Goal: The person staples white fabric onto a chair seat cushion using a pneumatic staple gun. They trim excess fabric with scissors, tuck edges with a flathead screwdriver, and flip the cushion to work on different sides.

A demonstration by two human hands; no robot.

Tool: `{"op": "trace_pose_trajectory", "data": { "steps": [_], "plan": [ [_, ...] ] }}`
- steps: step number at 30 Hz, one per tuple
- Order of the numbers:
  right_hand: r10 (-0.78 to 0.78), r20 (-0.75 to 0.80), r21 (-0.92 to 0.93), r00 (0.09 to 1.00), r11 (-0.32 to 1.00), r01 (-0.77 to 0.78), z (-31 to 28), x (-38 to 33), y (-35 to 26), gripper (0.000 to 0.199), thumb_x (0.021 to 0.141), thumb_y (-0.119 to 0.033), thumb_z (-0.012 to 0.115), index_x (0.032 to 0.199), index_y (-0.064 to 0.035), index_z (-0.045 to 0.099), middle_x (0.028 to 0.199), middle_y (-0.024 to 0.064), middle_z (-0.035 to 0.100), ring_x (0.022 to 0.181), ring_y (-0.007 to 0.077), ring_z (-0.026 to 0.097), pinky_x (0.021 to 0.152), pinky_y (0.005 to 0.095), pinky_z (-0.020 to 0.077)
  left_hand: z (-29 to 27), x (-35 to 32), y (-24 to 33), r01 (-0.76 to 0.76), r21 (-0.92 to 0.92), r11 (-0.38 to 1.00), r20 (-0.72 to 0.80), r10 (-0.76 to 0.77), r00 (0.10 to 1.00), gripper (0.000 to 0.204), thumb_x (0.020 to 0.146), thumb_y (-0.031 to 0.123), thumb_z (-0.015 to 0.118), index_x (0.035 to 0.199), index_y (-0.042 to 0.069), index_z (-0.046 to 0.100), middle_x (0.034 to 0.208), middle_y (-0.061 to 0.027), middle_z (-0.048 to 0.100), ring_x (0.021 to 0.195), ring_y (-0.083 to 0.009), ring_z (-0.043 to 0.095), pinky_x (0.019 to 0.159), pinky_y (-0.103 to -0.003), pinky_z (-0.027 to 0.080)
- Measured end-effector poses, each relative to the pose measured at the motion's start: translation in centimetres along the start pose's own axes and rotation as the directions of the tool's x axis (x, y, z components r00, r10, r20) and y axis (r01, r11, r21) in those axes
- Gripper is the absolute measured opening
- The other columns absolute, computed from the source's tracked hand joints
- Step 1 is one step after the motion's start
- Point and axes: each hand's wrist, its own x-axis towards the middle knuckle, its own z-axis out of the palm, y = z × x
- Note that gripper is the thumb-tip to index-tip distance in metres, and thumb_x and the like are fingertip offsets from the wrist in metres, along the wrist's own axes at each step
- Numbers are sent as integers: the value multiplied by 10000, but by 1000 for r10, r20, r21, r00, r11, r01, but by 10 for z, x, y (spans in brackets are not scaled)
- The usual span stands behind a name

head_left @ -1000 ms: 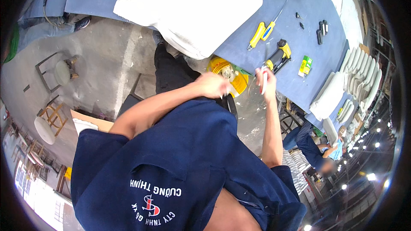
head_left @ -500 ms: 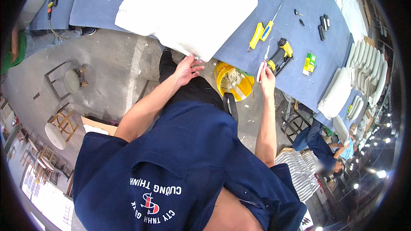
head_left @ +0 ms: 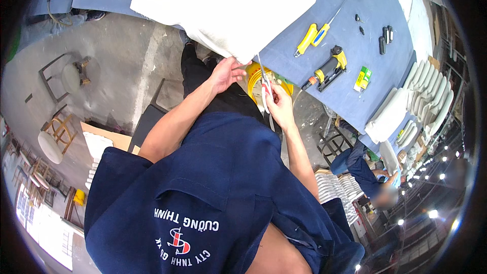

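A large white cushion-like piece point(head_left: 223, 10) lies on the blue table, its near edge overhanging. My left hand point(head_left: 227, 75) is at that edge, thumb and forefinger closed on the white fabric while the other fingers stay loosely stretched. In my right hand point(head_left: 280, 105) is a pair of scissors point(head_left: 265, 87) with red and white handles. Their blades point away from me toward the cushion's near corner, just right of my left hand. Below the scissors stands a yellow bucket point(head_left: 252, 83) with pale scraps in it, partly hidden by my right hand.
On the blue table point(head_left: 289, 45) to the right lie a yellow cutter point(head_left: 306, 39), a screwdriver point(head_left: 321, 35), a nail gun point(head_left: 332, 68), a small green-yellow box point(head_left: 362, 78) and black pieces point(head_left: 385, 39). White pads point(head_left: 385, 116) are stacked farther right, where another person point(head_left: 362, 170) works.
My right hand has brought the scissors leftward from beside the nail gun to the cushion's near corner. My left hand has stayed at the cushion's edge, shifting slightly right.
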Motion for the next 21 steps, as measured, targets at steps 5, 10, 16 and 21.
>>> {"op": "trace_pose_trajectory", "data": {
  "steps": [5,10,16,21],
  "plan": [
    [-35,-155,-68,987,997,25,-22,21,24,377,972,-157,720,1314,1,701,1142,117,739,974,186,717,852,321,565,-38,18,5,-146,874,464,31,248,968,355,1000,184,529,1249,1,704,1096,-104,798,893,-144,745,808,-357,582],
    [89,-432,29,898,996,-84,-80,69,53,389,999,-197,731,1326,12,694,1122,104,751,944,144,711,813,297,583,-92,11,25,-119,506,854,-49,165,985,289,976,239,658,1226,106,714,1125,-53,767,964,-213,726,861,-431,567],
    [-495,-461,-553,737,809,198,-68,93,10,770,858,-104,702,1567,32,432,1642,322,362,1551,493,306,1291,544,264,-65,-20,69,-1,564,826,-37,26,999,252,1074,317,630,1037,80,711,822,5,677,681,-99,587,593,-273,463],
    [-544,186,-679,818,531,507,-14,64,-86,967,692,-275,913,1540,-90,488,1718,284,229,1619,508,104,1275,671,182,20,-107,114,-222,862,456,101,275,956,412,1112,319,550,990,-48,693,804,3,632,685,-65,508,606,-287,423]
  ]
}}
